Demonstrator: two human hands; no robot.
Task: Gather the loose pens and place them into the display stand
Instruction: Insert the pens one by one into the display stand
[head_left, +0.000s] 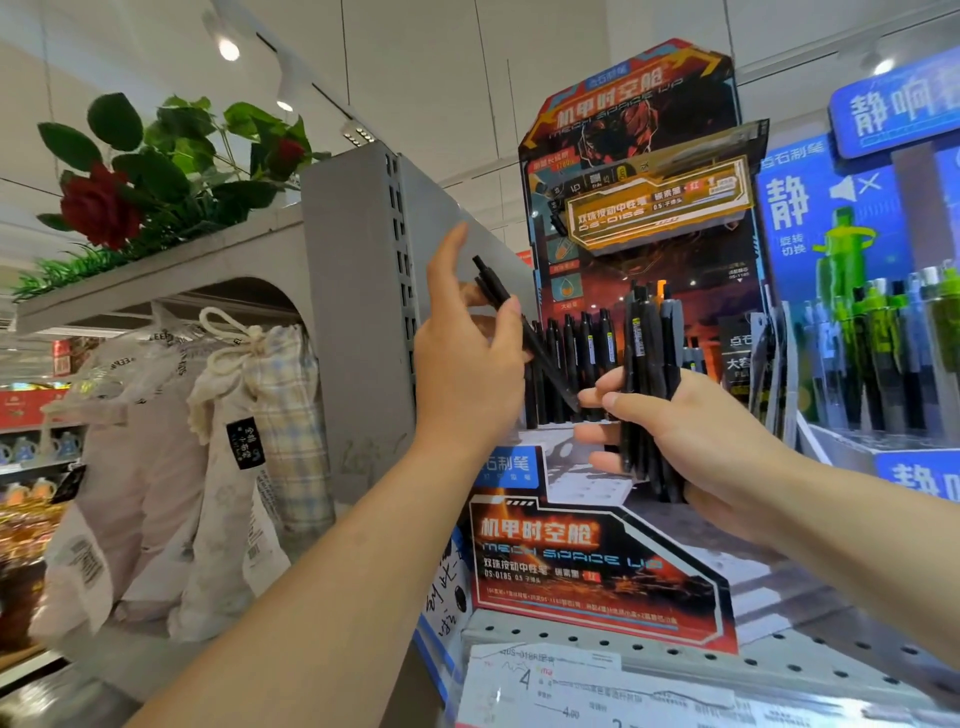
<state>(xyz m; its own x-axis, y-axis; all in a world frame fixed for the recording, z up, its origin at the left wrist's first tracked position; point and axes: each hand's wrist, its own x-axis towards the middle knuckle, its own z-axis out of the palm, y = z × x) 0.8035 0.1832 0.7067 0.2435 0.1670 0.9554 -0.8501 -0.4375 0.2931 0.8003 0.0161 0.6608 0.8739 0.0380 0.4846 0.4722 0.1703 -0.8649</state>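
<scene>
Perforated metal shelf (675, 656), glossy cardboard stand (597, 566), slim black pens (649, 374)

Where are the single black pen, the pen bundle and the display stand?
single black pen (524, 332), head view, mid barrel.
pen bundle (649, 343), head view, upper barrels.
display stand (587, 566), head view, front panel.

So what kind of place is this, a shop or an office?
Most likely a shop, in its stationery aisle. A printed cardboard display stand holds rows of black pens, a price label hangs on the shelf edge, and packaged fabric bags sit on the next shelf.
</scene>
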